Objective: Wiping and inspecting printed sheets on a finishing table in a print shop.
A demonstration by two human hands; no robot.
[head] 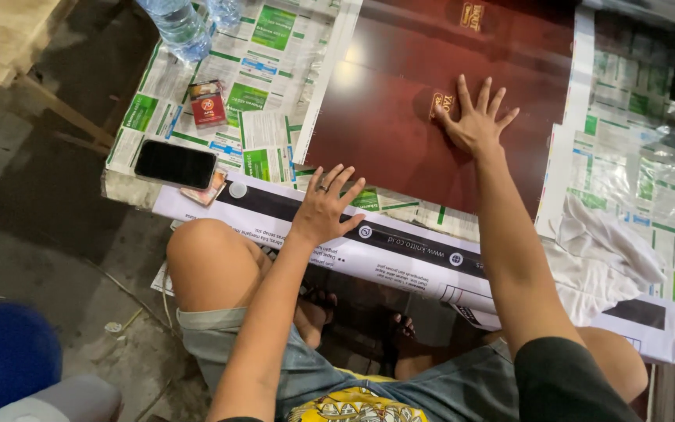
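Left hand [323, 209] flat on the white roll [400, 254], right hand [474, 121] on the maroon sheet [400, 125] — fingers spread wide.

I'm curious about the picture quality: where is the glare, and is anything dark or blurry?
Head view: a soft glare patch sits on the glossy dark red board beyond the left hand; the right hand is sharp; the blue object at the lower left is blurred; the floor under the table is in shadow.

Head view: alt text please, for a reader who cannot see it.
Seated person presses the right hand flat on a glossy dark red sheet, the left hand on a white printed roll at the table's near edge. A black phone and small red box lie on the newspaper-covered table.
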